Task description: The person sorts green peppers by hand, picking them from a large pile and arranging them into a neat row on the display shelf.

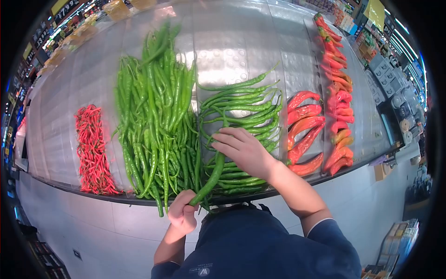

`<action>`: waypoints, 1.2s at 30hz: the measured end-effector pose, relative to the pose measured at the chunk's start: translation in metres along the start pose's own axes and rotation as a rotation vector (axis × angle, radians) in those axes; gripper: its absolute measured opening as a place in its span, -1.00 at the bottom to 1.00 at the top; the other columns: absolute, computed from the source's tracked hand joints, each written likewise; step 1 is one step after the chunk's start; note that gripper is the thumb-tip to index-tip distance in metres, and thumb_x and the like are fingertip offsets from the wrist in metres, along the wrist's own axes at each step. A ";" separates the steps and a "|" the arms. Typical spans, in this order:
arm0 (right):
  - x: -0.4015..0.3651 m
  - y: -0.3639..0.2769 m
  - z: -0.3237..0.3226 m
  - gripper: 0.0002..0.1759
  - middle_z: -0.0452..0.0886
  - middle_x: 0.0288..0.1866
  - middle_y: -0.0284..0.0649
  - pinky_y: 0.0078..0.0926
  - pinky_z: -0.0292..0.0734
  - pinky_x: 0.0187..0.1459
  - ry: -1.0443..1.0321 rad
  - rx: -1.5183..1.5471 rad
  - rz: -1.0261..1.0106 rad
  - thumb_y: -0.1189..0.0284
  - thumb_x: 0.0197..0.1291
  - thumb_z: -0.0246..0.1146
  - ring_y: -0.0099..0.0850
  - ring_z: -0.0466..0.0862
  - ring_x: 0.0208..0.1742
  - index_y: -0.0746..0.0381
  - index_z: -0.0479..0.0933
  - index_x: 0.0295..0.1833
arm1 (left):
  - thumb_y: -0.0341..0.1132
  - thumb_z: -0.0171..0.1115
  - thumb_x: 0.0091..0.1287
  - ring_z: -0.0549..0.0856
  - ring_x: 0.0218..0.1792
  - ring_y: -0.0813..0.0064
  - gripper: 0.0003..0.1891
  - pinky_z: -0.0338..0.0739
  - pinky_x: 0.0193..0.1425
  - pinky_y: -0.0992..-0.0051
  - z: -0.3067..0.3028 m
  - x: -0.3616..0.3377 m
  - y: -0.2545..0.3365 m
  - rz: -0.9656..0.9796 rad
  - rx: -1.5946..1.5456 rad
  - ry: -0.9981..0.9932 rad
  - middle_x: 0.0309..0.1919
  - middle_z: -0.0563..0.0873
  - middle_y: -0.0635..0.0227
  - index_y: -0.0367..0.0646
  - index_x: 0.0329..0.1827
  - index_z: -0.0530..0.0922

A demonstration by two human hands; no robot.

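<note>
Across the sloping silver metal display shelf [241, 42] lie sorted heaps of produce. The biggest is the tall heap of long slim green peppers [155, 116] running up the slope. Beside it sits the stack of thin curved green peppers [244, 104] laid crosswise, then the two rows of plump red-orange peppers [304, 121], and far left the narrow heap of small red chillies [90, 149].

At the shelf's front edge, between the two green heaps, is a single long glossy green pepper [211, 179]. Its long axis runs steeply from lower left to upper right. The lower end points toward the person and the upper end points into the crosswise stack. Which end carries the stalk cannot be told.

The left hand [182, 215] is closed in a fist around that lower end. The right hand [244, 151] lies half open, palm down, with its fingers over the upper end and the stack. Whether it pinches the pepper cannot be told.

The step in hand looks like fitting this one pepper among the others. Doing that would call for turning it to match the lie of its neighbours before the fist loosens.
</note>
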State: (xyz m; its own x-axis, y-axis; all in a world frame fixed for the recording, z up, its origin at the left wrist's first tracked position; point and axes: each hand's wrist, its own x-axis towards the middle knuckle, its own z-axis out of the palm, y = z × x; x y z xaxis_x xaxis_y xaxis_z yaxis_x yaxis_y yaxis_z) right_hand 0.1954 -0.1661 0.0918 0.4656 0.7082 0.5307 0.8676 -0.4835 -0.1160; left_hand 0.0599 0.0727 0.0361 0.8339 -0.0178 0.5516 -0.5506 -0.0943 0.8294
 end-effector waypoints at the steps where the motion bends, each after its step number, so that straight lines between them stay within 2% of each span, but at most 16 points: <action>1: 0.002 0.002 0.001 -0.40 0.58 0.25 -0.18 -0.18 0.44 0.32 -0.032 -0.011 -0.018 0.53 0.08 0.23 -0.17 0.55 0.30 0.20 0.50 0.32 | 0.07 0.04 0.62 0.43 -0.50 0.57 -0.46 0.29 -0.43 0.52 -0.003 0.001 0.000 0.004 0.002 0.005 -0.48 0.51 0.35 -0.38 -0.14 0.55; 2: 0.003 0.006 0.000 -0.40 0.58 0.25 -0.18 -0.18 0.44 0.32 -0.033 -0.013 -0.023 0.53 0.08 0.23 -0.17 0.55 0.30 0.20 0.50 0.32 | 0.06 0.04 0.63 0.46 -0.47 0.57 -0.47 0.32 -0.39 0.52 -0.007 0.003 0.000 -0.009 0.017 -0.037 -0.46 0.53 0.34 -0.38 -0.10 0.55; 4: 0.003 0.016 -0.004 -0.56 0.61 0.10 -0.26 -0.18 0.43 0.30 0.031 -0.137 -0.088 0.50 0.05 0.27 -0.25 0.56 0.30 0.19 0.55 0.12 | 0.05 0.04 0.63 0.49 -0.45 0.56 -0.47 0.35 -0.34 0.53 -0.009 0.002 -0.003 -0.023 0.024 -0.077 -0.45 0.55 0.33 -0.38 -0.06 0.55; 6: 0.006 0.034 -0.015 -0.56 0.62 0.10 -0.25 -0.17 0.42 0.30 0.070 -0.191 -0.056 0.52 0.04 0.27 -0.26 0.57 0.30 0.19 0.55 0.12 | -0.27 0.20 0.57 0.59 -0.27 0.43 -0.68 0.48 -0.10 0.47 -0.005 -0.005 -0.011 -0.318 -0.097 0.072 -0.28 0.63 0.24 -0.40 0.14 0.53; 7: 0.009 0.045 -0.021 -0.56 0.63 0.09 -0.24 -0.15 0.40 0.29 0.115 -0.242 -0.022 0.54 0.03 0.26 -0.28 0.57 0.30 0.19 0.54 0.12 | -0.27 0.20 0.57 0.59 -0.27 0.43 -0.68 0.48 -0.10 0.47 -0.001 -0.008 -0.020 -0.314 -0.105 0.075 -0.28 0.63 0.24 -0.40 0.14 0.53; 9: 0.014 0.072 -0.030 -0.52 0.63 0.09 -0.21 -0.14 0.39 0.30 0.152 -0.309 0.028 0.57 0.03 0.25 -0.25 0.58 0.28 0.20 0.54 0.15 | -0.38 0.22 0.51 0.60 -0.14 0.44 -0.61 0.50 0.05 0.47 0.006 -0.015 -0.035 -0.312 0.174 0.072 -0.11 0.65 0.22 -0.40 0.30 0.44; 10: 0.017 0.085 -0.033 -0.49 0.63 0.10 -0.19 -0.13 0.38 0.30 0.194 -0.367 0.082 0.60 0.02 0.24 -0.22 0.58 0.27 0.21 0.53 0.18 | -0.50 0.33 0.31 0.61 0.10 0.20 -0.42 0.48 0.28 0.29 0.004 -0.019 -0.034 -0.350 0.334 -0.030 0.13 0.60 0.05 -0.38 0.41 0.38; 11: 0.021 0.098 -0.036 -0.46 0.64 0.12 -0.15 -0.15 0.37 0.31 0.225 -0.354 0.106 0.65 0.01 0.21 -0.17 0.58 0.26 0.22 0.52 0.19 | -0.50 0.33 0.31 0.61 0.10 0.20 -0.42 0.48 0.28 0.29 0.008 -0.022 -0.034 -0.349 0.331 -0.025 0.13 0.60 0.05 -0.38 0.41 0.38; 13: 0.031 0.126 -0.039 -0.50 0.65 0.13 -0.14 -0.18 0.39 0.31 0.211 -0.361 0.218 0.61 0.06 0.19 -0.16 0.59 0.24 0.21 0.53 0.20 | -0.46 0.43 0.21 0.49 0.34 -0.07 -0.29 0.36 0.45 0.13 0.019 -0.025 -0.032 -0.143 0.605 -0.166 0.33 0.48 -0.11 -0.36 0.45 0.36; 14: 0.037 0.138 -0.039 -0.50 0.65 0.13 -0.14 -0.18 0.39 0.31 0.212 -0.360 0.212 0.61 0.06 0.19 -0.16 0.59 0.24 0.21 0.53 0.20 | -0.41 0.47 0.15 0.29 0.49 -0.21 -0.25 0.22 0.56 0.01 0.023 -0.031 -0.031 -0.236 0.591 -0.245 0.46 0.33 -0.18 -0.34 0.44 0.39; 17: 0.060 0.164 -0.044 -0.60 0.65 0.05 -0.14 -0.21 0.41 0.30 0.223 -0.504 0.209 0.56 0.13 0.16 -0.17 0.61 0.16 0.20 0.55 0.13 | -0.34 0.48 0.17 0.29 0.49 -0.16 -0.33 0.21 0.54 -0.06 0.032 -0.034 -0.023 -0.180 0.817 -0.334 0.44 0.35 -0.17 -0.35 0.37 0.48; 21: 0.090 0.190 -0.048 -0.81 0.59 -0.18 -0.19 -0.22 0.48 0.20 0.239 -0.689 0.090 0.50 0.16 0.17 -0.17 0.60 0.00 0.18 0.55 -0.10 | -0.32 0.45 0.19 0.24 0.54 -0.16 -0.39 0.16 0.57 -0.08 0.030 -0.043 -0.032 -0.186 0.852 -0.330 0.47 0.36 -0.12 -0.32 0.33 0.52; 23: 0.100 0.204 -0.049 -0.82 0.59 -0.21 -0.20 -0.21 0.51 0.14 0.252 -0.726 0.215 0.49 0.15 0.19 -0.16 0.60 -0.02 0.17 0.55 -0.11 | -0.32 0.44 0.20 0.23 0.55 -0.15 -0.41 0.15 0.58 -0.07 0.029 -0.044 -0.037 -0.207 0.844 -0.321 0.46 0.38 -0.11 -0.32 0.31 0.54; 25: 0.110 0.213 -0.051 -0.81 0.60 -0.21 -0.19 -0.21 0.52 0.11 0.275 -0.733 0.191 0.49 0.15 0.20 -0.16 0.61 -0.03 0.16 0.57 -0.09 | -0.32 0.43 0.20 0.23 0.55 -0.14 -0.43 0.15 0.58 -0.07 0.030 -0.044 -0.038 -0.234 0.831 -0.314 0.45 0.40 -0.09 -0.32 0.29 0.55; 31: 0.129 0.227 -0.032 -0.80 0.67 -0.12 -0.18 -0.21 0.51 0.11 -0.002 -0.821 0.284 0.46 0.23 0.17 -0.19 0.63 0.05 0.13 0.61 -0.05 | -0.31 0.42 0.21 0.25 0.55 -0.10 -0.44 0.16 0.58 -0.07 0.031 -0.044 -0.037 -0.238 0.841 -0.312 0.45 0.41 -0.06 -0.30 0.28 0.56; 36: 0.148 0.220 -0.041 -0.75 0.70 -0.03 -0.17 -0.17 0.51 0.12 -0.109 -0.768 0.509 0.47 0.30 0.14 -0.18 0.65 0.11 0.08 0.67 0.00 | -0.31 0.43 0.19 0.26 0.54 -0.08 -0.46 0.17 0.57 -0.06 0.032 -0.044 -0.038 -0.239 0.842 -0.299 0.42 0.44 -0.02 -0.28 0.26 0.59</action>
State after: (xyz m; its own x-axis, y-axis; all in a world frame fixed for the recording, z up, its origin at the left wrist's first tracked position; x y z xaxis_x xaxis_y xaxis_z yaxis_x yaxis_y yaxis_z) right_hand 0.4479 -0.1880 0.1791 0.8063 0.3423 0.4824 0.2184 -0.9302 0.2949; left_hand 0.0450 0.0455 -0.0221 0.9612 -0.1499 0.2315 -0.2519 -0.8187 0.5160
